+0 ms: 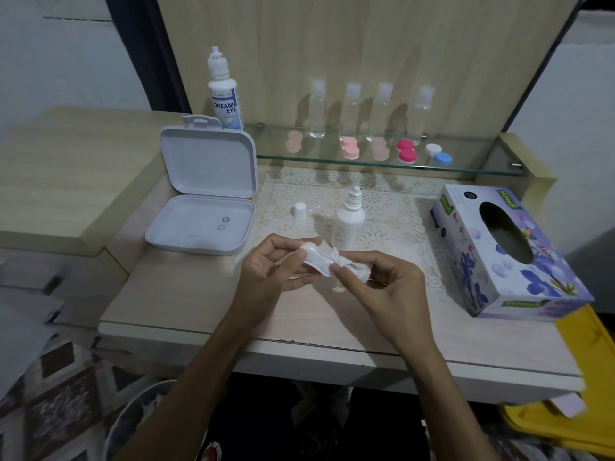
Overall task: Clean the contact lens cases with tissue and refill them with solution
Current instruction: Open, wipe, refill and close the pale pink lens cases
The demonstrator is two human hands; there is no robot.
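Observation:
My left hand [269, 264] grips a white contact lens case [314, 259] above the middle of the table. My right hand [382, 277] pinches a crumpled white tissue [346, 262] pressed against the case's right end. Just behind my hands an uncapped white solution bottle [347, 221] stands on the lace mat, with its white cap [300, 211] to its left. A tissue box [506, 251] with purple flowers lies at the right. Several closed lens cases, such as a pink one [407, 150] and a blue-and-white one [438, 154], sit on the glass shelf.
An open white plastic box [203, 207] with two small round items lies at the left. A Dream Eye bottle [223, 94] and several clear bottles [316, 111] stand on the glass shelf [332, 163]. A yellow object [585, 377] lies beyond the table's right edge.

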